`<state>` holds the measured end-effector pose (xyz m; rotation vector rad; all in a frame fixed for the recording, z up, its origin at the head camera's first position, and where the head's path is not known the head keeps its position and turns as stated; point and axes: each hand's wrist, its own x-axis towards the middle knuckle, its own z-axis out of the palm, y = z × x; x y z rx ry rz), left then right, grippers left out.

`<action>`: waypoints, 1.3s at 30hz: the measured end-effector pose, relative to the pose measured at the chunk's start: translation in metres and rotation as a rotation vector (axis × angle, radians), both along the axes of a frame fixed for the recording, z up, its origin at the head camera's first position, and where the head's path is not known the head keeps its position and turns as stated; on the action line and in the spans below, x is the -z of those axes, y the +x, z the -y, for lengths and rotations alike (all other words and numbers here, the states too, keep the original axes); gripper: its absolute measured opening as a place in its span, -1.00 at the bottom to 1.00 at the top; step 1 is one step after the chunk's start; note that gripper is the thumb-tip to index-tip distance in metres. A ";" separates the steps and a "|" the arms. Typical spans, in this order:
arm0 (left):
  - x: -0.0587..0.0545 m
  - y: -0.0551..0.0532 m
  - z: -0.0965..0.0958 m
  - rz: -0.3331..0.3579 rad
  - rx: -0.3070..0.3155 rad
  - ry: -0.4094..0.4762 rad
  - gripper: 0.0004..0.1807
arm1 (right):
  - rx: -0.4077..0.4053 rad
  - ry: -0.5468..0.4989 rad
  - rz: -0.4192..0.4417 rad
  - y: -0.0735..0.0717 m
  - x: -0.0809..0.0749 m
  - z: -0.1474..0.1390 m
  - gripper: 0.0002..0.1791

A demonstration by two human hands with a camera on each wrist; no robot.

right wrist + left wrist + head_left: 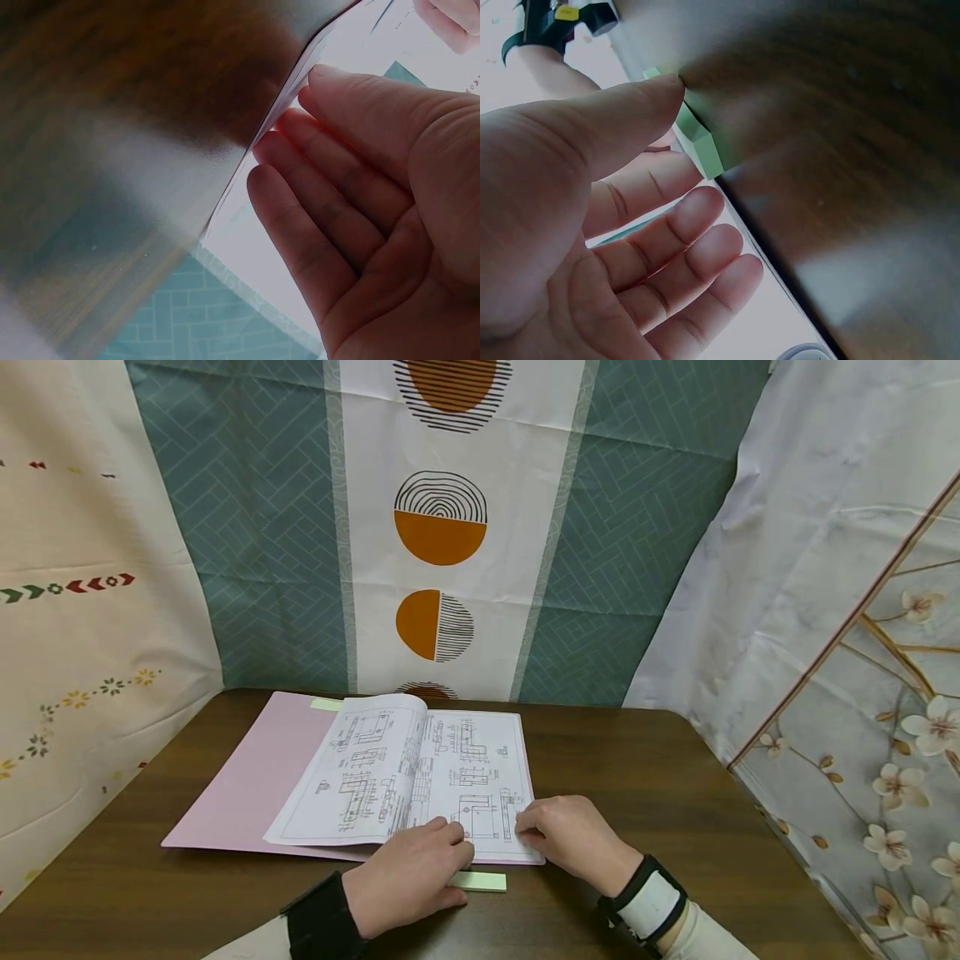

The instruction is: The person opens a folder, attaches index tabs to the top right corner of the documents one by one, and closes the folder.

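Note:
A booklet of technical drawings lies open on the table, its left page (345,777) curving up at the spine and its right page (480,760) flat. In the head view my left hand (412,877) is at the booklet's lower edge. It pinches a pale green sticky strip (483,882) between thumb and index finger; the strip (697,139) also shows in the left wrist view, the other fingers loosely bent. My right hand (573,839) is at the right page's lower right edge, with thumb and index fingertip together at the paper edge (281,112).
The pink cover (232,785) spreads out to the left under the pages. Another pale green strip (326,703) sticks at its top edge. Brown wooden table (622,760) surrounds the booklet. Patterned cloths (637,527) hang behind and along both sides.

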<state>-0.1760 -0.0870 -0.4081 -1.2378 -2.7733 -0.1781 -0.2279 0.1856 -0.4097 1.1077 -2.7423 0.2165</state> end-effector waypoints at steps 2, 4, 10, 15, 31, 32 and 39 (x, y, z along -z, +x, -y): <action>0.000 0.000 0.000 -0.001 0.002 0.004 -0.66 | 0.004 -0.001 0.001 0.000 0.000 0.000 -0.86; 0.001 0.000 0.000 -0.002 0.004 0.009 -0.67 | 0.006 0.000 0.001 0.000 0.000 0.000 -0.86; 0.004 -0.001 0.000 -0.030 0.012 0.014 -0.69 | 0.001 0.000 -0.009 0.001 0.000 0.000 -0.85; 0.004 -0.001 -0.001 -0.034 0.011 0.005 -0.70 | -0.006 -0.002 -0.015 0.002 0.000 0.000 -0.85; -0.006 0.001 -0.005 0.013 0.002 0.041 -0.78 | -0.016 -0.006 -0.036 0.001 0.000 0.000 -0.83; -0.007 0.001 -0.005 0.022 0.005 0.037 -0.80 | -0.016 -0.006 -0.036 0.001 0.000 0.000 -0.83; -0.010 0.002 -0.005 0.050 0.016 0.000 -0.82 | -0.014 -0.011 -0.024 0.002 0.000 0.000 -0.85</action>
